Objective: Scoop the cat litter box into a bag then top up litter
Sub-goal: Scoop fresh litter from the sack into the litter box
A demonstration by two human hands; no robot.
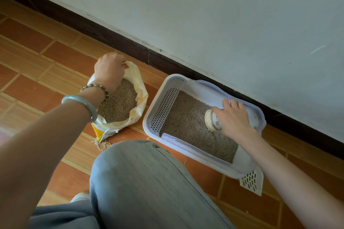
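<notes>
Tiled floor (46,46) by the wall (223,15), where my left hand (109,72) pinches the litter bag (139,95) rim open and my right hand (234,117) grips a cup (212,120) tipped on the litter box (186,149) fill beneath it, so topping-up seems underway.

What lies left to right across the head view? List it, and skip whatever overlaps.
Bangle → litter bag → grid panel of the litter box → cup → slotted scoop.
</notes>
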